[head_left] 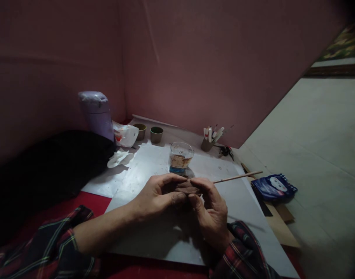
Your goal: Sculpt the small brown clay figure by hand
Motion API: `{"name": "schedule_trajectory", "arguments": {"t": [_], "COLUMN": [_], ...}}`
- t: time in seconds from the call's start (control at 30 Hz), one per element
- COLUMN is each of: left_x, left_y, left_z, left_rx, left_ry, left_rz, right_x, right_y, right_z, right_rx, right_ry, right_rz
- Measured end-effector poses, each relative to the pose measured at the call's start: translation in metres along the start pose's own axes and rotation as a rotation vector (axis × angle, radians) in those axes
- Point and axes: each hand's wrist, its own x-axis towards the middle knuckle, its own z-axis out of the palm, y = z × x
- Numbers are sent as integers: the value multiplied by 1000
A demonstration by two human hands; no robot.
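Between my two hands, just above the white sheet, is a lump of brown clay [188, 187] with creases on its top. My left hand [162, 193] is closed round its left side, the thumb lying along the front. On the opposite side, my right hand [210, 211] grips the lump with bent fingers and thumb. A thin wooden stick [238, 176] juts out to the right from behind the right hand; its near end is hidden, so I cannot tell what holds it. A glass [181, 157] with murky water stands just beyond my fingers.
White sheets [148, 162] cover the red table. Two small cups [156, 135], a crumpled plastic bag [127, 135] and a purple flask [97, 112] stand at the back left. A pen cup [206, 144] and keys [224, 151] sit back right. Dark cloth [63, 159] lies left; a blue pouch [273, 186] right.
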Motion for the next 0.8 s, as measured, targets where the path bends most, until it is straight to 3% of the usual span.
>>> {"name": "schedule_trajectory", "arguments": {"t": [0.07, 0.37, 0.6, 0.8], "left_x": [0, 1, 0, 2], "left_y": [-1, 2, 1, 0], "left_z": [-2, -3, -3, -1], "left_rx": [125, 103, 104, 223], "left_ry": [27, 48, 39, 23], "left_rz": [90, 207, 201, 148], "right_x": [1, -2, -1, 1], "right_y": [-2, -10, -13, -5], "right_z": [0, 1, 2, 2], "right_rx": [-23, 52, -7, -117], "right_ry": [-1, -10, -6, 81], "right_rz": [1, -37, -75, 66]}}
